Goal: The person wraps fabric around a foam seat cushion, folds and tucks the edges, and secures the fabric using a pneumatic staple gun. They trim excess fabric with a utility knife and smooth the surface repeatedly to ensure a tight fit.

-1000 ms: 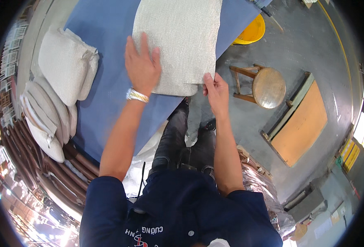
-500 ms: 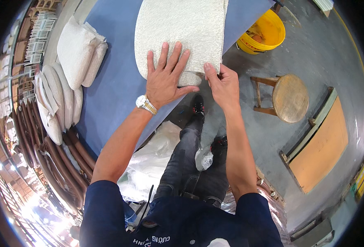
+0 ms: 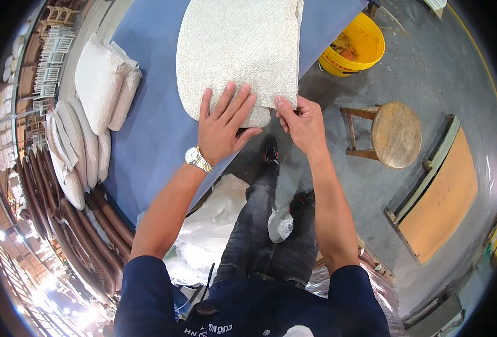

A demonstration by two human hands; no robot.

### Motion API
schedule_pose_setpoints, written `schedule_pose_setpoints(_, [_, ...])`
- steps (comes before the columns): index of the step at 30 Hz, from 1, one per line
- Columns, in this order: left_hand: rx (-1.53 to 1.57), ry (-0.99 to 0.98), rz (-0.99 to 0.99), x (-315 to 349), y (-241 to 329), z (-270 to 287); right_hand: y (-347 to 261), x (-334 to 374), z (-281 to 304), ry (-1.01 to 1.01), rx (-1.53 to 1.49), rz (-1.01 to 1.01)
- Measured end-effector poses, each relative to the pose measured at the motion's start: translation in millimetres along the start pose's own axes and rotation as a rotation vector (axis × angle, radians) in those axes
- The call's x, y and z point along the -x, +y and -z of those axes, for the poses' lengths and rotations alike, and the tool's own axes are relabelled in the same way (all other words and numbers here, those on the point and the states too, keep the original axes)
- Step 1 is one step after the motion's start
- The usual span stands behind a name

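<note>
A cream piece of textured fabric with a rounded side lies on the blue tabletop. Beneath its near edge shows a rounded grey-cream end, seemingly a cushion. My left hand is spread flat, its fingers pressing on the fabric near that edge and its thumb stretched to the right. At the near right corner, my right hand pinches the fabric between thumb and curled fingers. What lies under most of the fabric is hidden.
More cream cushions are piled at the table's left, near several brown curved frames. To the right are a yellow bucket, a wooden stool and a curved tan panel. Clear plastic sheeting lies below the table.
My left hand has slid nearer to me across the fabric, toward its near edge. My right hand keeps its pinch on the corner. The whole view has shifted slightly.
</note>
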State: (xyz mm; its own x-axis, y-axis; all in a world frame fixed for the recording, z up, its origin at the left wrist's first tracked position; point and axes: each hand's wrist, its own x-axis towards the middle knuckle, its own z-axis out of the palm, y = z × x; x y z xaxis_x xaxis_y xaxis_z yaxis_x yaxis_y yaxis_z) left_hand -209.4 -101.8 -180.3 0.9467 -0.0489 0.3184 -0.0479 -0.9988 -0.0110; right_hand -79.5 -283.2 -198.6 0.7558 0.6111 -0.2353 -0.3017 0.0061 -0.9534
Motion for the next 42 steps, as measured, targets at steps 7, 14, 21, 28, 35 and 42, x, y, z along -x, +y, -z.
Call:
schedule_pose_setpoints(7, [0.219,-0.004,0.017,9.0,-3.8,5.3,-22.6,5.1,-16.0,0.068,-0.035,-0.023])
schedule_pose_setpoints(14, [0.23,0.128,0.013,20.7,1.8,-3.0,-30.5,7.6,-36.6,0.189,0.042,-0.081])
schedule_pose_setpoints(21, [0.272,0.149,-0.009,20.6,1.0,-3.2,-23.7,6.1,-32.5,0.159,-0.071,-0.074])
schedule_pose_setpoints(28, [0.107,0.016,0.124,27.1,18.4,2.5,-19.1,7.7,-31.3,0.129,-0.078,-0.086])
schedule_pose_setpoints(35, [0.226,-0.053,0.297,-15.1,0.6,29.7,-8.6,-4.6,-20.8,0.074,-0.085,-0.026])
schedule_pose_setpoints(42, [0.13,-0.303,0.185,-63.6,-29.6,32.8,-1.4,-9.4,-19.4,0.021,-0.163,0.013])
